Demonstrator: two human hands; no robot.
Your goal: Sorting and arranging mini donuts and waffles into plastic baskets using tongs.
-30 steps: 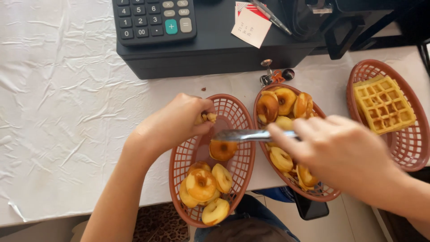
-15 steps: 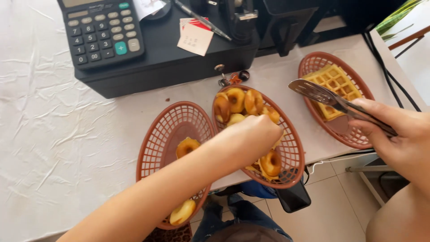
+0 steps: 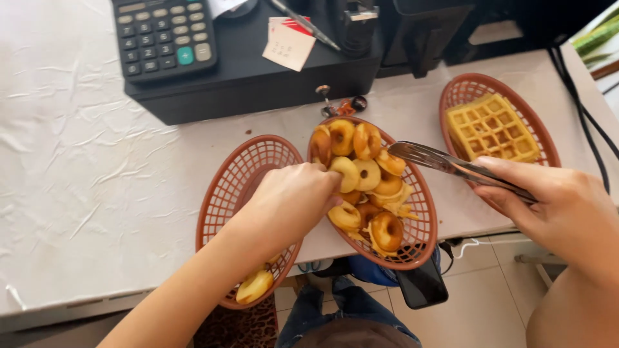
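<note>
Clearly the sorting of mini doughnuts is only partly done: the middle basket (image 3: 422,219) is piled with mini doughnuts (image 3: 371,187), while the left basket (image 3: 225,193) shows just one doughnut (image 3: 254,286) at its near end, with perhaps another hidden under the forearm. Judging by that, most of the pile has yet to leave the middle basket.

The left hand (image 3: 290,200) reaches across the left basket to the near-left edge of the pile. Its fingers (image 3: 325,187) are curled down against a doughnut (image 3: 344,216) there; they touch it, but whether they have pinched it free I cannot tell, since the knuckles hide the tips.

The right hand (image 3: 554,200) is closed around the handle of metal tongs (image 3: 445,161), whose tips hang just above the right rim of the middle basket, close to the pile but not touching any doughnut. The tong blades look nearly together and carry nothing.

Farther right, a third basket (image 3: 545,138) holds a square waffle (image 3: 492,127). All three baskets sit on a white-covered surface (image 3: 97,180) in front of a black cash drawer (image 3: 258,77) with a calculator (image 3: 164,35) on top.
</note>
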